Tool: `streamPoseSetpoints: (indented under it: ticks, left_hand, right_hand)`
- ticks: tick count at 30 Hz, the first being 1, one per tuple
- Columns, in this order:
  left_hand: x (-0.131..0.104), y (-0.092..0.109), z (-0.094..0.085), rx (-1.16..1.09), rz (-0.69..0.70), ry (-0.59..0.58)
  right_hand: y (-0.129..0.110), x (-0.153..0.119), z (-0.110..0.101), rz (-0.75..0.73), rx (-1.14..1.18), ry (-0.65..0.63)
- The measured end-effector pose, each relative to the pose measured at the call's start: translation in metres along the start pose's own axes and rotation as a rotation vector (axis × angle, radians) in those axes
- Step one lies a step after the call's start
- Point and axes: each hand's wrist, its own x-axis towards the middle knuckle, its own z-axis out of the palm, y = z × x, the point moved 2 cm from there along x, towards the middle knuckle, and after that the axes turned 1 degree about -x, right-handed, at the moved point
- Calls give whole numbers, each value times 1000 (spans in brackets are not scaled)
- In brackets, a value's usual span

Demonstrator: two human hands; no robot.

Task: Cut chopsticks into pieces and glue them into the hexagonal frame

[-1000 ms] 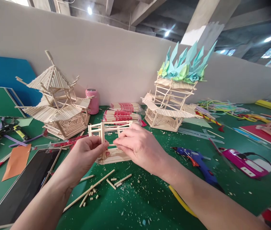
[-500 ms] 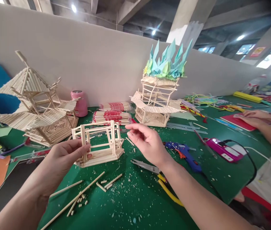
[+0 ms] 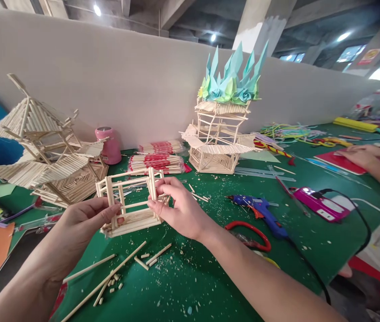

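Observation:
A small box-shaped frame of wooden sticks (image 3: 132, 222) is held above the green table. My left hand (image 3: 87, 221) pinches its left front post between thumb and fingers. On the other side, my right hand (image 3: 179, 205) grips the right upright posts with thumb and index finger. Below the frame lie loose wooden sticks (image 3: 109, 279) and several short cut pieces. A blue hot glue gun (image 3: 260, 212) rests to the right of my right hand. Red-handled pliers or cutters (image 3: 252, 239) lie partly behind my right forearm.
A stick pavilion (image 3: 52, 170) stands at left, another (image 3: 215, 154) topped with teal folded paper behind. Bundled sticks (image 3: 158, 163) and a pink container (image 3: 109, 145) sit by the partition. A magenta power strip (image 3: 324, 203) is at right, near another person's hands (image 3: 359, 156).
My right hand has moved left and closed on the frame's right posts; before, it was apart from the frame. My left hand keeps its hold. The view has shifted slightly.

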Motion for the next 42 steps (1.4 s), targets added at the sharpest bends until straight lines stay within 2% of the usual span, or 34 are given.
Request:
streamPoseSetpoints:
  ticks: [10,22,28,33,42]
  left_hand:
    - [-1,1,-4,197,58,67]
    - [-2,8,5,117,62,57]
    - [-2,3,3,84,58,37]
    - [-3,5,3,99,59,-53]
    - [-3,5,2,130,47,-105]
  right_hand:
    - [3,2,3,52,207,-98]
    - [4,2,3,80,236,-105]
    - [4,1,4,63,241,-107]
    - [6,-1,4,69,260,-77]
    - [7,-2,2,68,232,-84]
